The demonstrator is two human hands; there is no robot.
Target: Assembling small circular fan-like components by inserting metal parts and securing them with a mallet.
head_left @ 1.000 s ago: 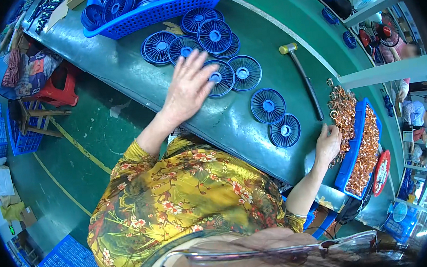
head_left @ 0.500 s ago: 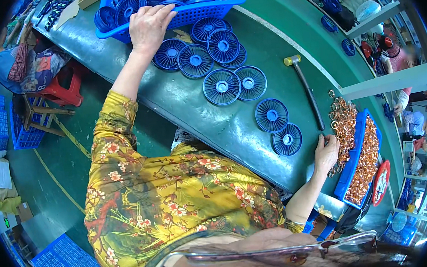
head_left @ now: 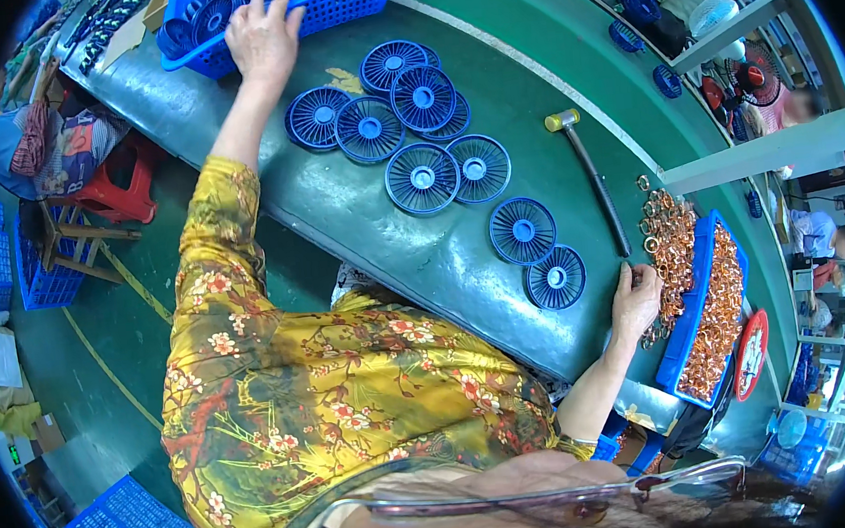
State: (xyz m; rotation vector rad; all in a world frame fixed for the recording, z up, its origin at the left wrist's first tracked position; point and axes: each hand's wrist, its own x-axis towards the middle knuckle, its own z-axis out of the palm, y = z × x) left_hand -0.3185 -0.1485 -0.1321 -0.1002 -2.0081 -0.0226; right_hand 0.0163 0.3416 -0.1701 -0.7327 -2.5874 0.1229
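My left hand (head_left: 264, 44) is at the near rim of a blue plastic basket (head_left: 333, 11), fingers spread and holding nothing. The basket holds many round, dark blue spoked fan-grille discs. More of these blue spoked discs (head_left: 423, 177) lie flat on the green table, some overlapping, in a line running toward my right hand. My right hand (head_left: 636, 299) rests at the left edge of a loose pile of copper-coloured rings (head_left: 672, 244). Its fingers are curled together, and whatever they hold is hidden.
A hammer (head_left: 594, 179) with a yellow head lies just beyond my right hand. Right of the loose rings stands a blue tray (head_left: 680, 315) full of more rings, beside a red round dish (head_left: 750, 355). A red stool (head_left: 126, 183) is at left. Other people sit across the far right.
The basket has slid away toward the far left, with my left hand moving along and its fingers spreading. My right hand stays beside the rings. The whole view has shifted slightly.
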